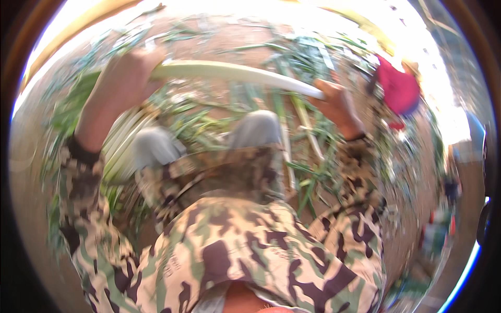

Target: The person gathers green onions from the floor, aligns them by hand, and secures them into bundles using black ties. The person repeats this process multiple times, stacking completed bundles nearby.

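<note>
A long leek [219,72] stretches across in front of me, held in both hands above my knees. My left hand [131,76] is shut around its pale green part, and broad green leaves [78,101] show beyond the wrist on that side. At the tapering white end, the fingers of my right hand [338,103] pinch the stalk. A bundle of leeks [127,141] with white stalks lies on the ground by my left knee, partly hidden by my left arm. Motion blur softens both hands.
Cut green leaves [305,54] and loose stalks [307,125] litter the brown ground [235,31] ahead and to the right. Farther right is a bright pink-red cloth shape [399,88], too blurred to identify. Blurred coloured objects [436,234] stand at the lower right.
</note>
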The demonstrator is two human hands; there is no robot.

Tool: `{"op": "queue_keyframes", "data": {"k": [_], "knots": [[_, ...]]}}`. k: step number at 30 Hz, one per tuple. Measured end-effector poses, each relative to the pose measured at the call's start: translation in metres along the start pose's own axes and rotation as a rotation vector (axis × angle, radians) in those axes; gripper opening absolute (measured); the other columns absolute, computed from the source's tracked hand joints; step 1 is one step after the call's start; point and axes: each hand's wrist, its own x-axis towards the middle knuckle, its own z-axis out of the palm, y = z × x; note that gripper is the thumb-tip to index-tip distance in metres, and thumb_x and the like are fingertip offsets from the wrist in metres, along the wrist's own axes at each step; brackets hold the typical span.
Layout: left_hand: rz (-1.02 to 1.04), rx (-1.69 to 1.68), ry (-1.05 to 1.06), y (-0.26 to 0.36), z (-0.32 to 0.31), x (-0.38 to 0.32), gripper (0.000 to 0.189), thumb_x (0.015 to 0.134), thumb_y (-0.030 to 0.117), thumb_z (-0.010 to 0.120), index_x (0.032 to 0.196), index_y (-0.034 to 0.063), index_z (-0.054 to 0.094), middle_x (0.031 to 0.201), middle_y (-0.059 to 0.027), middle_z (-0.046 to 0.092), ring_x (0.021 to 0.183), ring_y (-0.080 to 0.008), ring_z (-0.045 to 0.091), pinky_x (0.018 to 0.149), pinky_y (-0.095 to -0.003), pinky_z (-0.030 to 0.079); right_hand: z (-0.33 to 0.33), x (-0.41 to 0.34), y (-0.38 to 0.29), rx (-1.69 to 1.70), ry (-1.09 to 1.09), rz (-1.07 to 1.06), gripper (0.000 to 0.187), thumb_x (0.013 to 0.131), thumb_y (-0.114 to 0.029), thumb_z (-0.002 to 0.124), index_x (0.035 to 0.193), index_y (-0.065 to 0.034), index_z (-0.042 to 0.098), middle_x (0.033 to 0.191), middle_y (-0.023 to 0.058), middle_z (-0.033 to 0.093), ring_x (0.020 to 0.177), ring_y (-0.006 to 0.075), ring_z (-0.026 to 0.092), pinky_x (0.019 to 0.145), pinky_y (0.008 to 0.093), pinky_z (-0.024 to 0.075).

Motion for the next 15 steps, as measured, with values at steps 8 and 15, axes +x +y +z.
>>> {"op": "queue_keyframes", "data": {"k": [8, 15], "knots": [[-0.326, 0.483, -0.183, -0.032, -0.167, -0.092, 0.031, 0.097, 0.037, 0.080, 0.111, 0.0092, 0.080, 0.090, -0.0137, 0.081, 0.081, -0.0301, 0.078, 0.073, -0.0472, 0.059, 0.031, 0.122, -0.159, 0.390, 0.165, -0.159, 0.028, 0.099, -0.028, 0.082, 0.118, -0.0097, 0.072, 0.093, 0.0114, 0.077, 0.081, 0.0303, 0.076, 0.073, 0.0409, 0.0583], [-0.691, 0.267, -0.294, -0.121, -0.160, -0.246, 0.028, 0.097, 0.033, 0.076, 0.102, 0.0061, 0.071, 0.083, -0.0174, 0.071, 0.075, -0.0359, 0.070, 0.074, -0.0463, 0.055, 0.119, 0.212, -0.284, 0.694, 0.096, -0.487, 0.036, 0.103, -0.027, 0.076, 0.136, -0.0134, 0.070, 0.114, 0.0144, 0.080, 0.098, 0.0301, 0.080, 0.085, 0.0435, 0.0639]]}}
